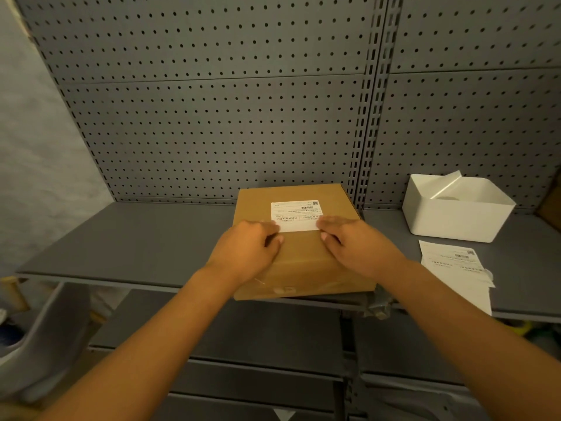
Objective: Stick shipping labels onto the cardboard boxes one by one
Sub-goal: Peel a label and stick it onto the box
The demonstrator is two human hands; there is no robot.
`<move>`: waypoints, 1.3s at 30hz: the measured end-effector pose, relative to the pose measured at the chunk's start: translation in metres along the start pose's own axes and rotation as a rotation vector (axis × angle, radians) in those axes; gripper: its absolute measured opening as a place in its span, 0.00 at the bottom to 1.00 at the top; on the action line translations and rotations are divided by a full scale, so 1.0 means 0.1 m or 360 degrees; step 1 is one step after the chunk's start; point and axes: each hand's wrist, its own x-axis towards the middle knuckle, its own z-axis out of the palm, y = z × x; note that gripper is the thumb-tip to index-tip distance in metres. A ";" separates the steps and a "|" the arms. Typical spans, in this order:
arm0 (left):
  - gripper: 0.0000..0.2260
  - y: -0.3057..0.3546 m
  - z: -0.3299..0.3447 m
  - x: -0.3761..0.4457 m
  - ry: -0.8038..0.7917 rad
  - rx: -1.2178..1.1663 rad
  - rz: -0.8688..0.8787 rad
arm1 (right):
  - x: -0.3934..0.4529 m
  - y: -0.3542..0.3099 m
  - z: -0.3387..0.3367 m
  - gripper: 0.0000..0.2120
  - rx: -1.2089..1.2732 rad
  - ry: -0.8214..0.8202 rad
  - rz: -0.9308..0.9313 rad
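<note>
A brown cardboard box (303,262) lies flat on the grey shelf (136,238), its near edge sticking out over the shelf front. A white shipping label (296,211) lies on the box's top, toward the far side. My left hand (247,244) presses its fingertips on the label's near left corner. My right hand (353,241) presses on the near right corner. The fingers of both hands cover the label's lower corners.
A white plastic bin (455,220) with a backing sheet in it stands at the right on the shelf. More label sheets (452,265) lie in front of it, overhanging the edge. A grey pegboard (212,117) closes the back. Lower shelves run below.
</note>
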 end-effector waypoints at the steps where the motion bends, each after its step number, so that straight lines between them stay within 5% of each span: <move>1: 0.16 -0.01 0.00 0.00 -0.0003 -0.0024 -0.0005 | 0.00 0.02 -0.01 0.21 -0.0011 0.0034 0.0038; 6: 0.17 0.11 0.08 -0.04 -0.0040 -0.0179 0.0091 | -0.04 -0.21 0.05 0.22 0.0034 -0.0021 -0.0179; 13: 0.22 -0.19 -0.11 0.13 0.0193 0.0047 -0.0303 | -0.05 0.20 -0.12 0.15 0.0093 0.0251 0.0170; 17: 0.14 0.00 -0.06 0.18 0.0005 -0.0112 -0.0129 | 0.02 0.05 -0.06 0.19 0.0155 0.0097 -0.0002; 20: 0.17 0.03 0.00 0.14 -0.0091 -0.0037 -0.0089 | 0.04 0.08 -0.02 0.21 0.0082 -0.0036 -0.0020; 25: 0.15 -0.06 -0.03 0.23 0.0029 -0.0001 -0.0157 | 0.15 0.19 -0.06 0.15 -0.0001 0.0107 0.0111; 30: 0.20 0.09 0.13 0.48 -0.0286 -0.0052 -0.0016 | 0.44 -0.09 0.10 0.22 0.0040 -0.0081 -0.0082; 35: 0.21 -0.11 0.18 0.61 -0.0368 -0.0007 -0.0114 | 0.57 0.11 0.03 0.23 -0.0023 -0.0121 0.0175; 39: 0.22 -0.03 0.25 0.72 -0.0408 0.0078 -0.0111 | 0.69 -0.09 0.15 0.24 -0.0116 -0.0212 0.0019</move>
